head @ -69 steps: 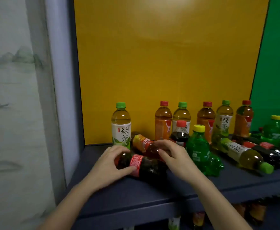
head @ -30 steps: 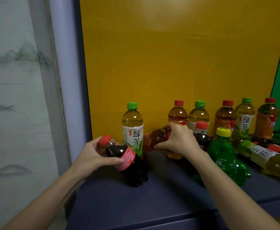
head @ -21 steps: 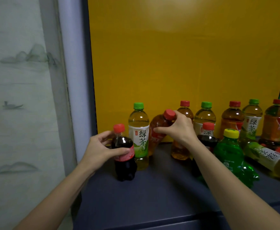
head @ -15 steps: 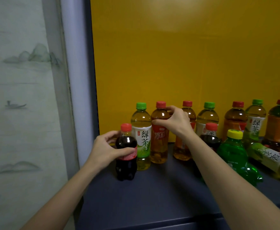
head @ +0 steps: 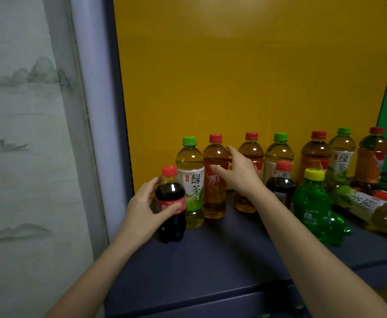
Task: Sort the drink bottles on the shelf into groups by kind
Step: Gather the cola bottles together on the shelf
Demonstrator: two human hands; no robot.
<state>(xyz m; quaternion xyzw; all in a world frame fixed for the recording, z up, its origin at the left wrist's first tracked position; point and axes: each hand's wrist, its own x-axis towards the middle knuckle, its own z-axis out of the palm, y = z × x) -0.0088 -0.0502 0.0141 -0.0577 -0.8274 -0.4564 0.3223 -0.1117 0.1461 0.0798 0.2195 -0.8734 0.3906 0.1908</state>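
Sorting looks barely begun: L hand (head: pixel 142 210) grips cola (head: pixel 171 203) upright; R hand (head: pixel 236 175) slack, empty, by red-cap tea (head: pixel 214 198). Right of R hand the rest sit mixed, some flat on shelf (head: pixel 210 260).

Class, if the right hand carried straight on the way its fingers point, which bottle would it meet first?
Probably the upright red-capped amber tea bottle, just ahead of the open right hand. Whether its fingertips touch the bottle is unclear.

My left hand (head: pixel 145 210) and right hand (head: pixel 239 177) are bare; left forearm (head: pixel 91 278) and right forearm (head: pixel 314 260) are bare too, unsleeved to the frame's edge.
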